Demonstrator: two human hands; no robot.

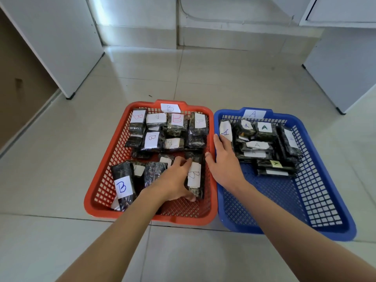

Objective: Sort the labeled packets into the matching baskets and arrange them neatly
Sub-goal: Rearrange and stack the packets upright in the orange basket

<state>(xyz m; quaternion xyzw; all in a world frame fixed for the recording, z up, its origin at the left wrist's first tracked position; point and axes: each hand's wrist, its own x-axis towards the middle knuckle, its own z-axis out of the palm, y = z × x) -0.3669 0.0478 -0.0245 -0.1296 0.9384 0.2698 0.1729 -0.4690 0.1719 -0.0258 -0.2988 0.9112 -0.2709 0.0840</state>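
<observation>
Floor (223, 78): tiles under red basket (126, 214).
B packet (194, 176): basket's 4 o'clock, our left hand (176, 180) curled round it.
Right hand (222, 159): fingers (217, 141) flat, empty.
Handling: we judge it light, slick; grip long edges.

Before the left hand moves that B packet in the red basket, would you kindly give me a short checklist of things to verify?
1. Left hand grips the B packet, fingers and thumb curled round it: ok.
2. That packet's label matches the B tag on the red basket: ok.
3. Right hand holds nothing and lies open at the left rim of the blue basket: ok.
4. Red basket neatly arranged: the blue-lettered packet and its neighbours lie tilted and jumbled: not ok.
5. Every packet in the blue basket reads A: some labels are blurred or hidden: cannot tell.
</observation>
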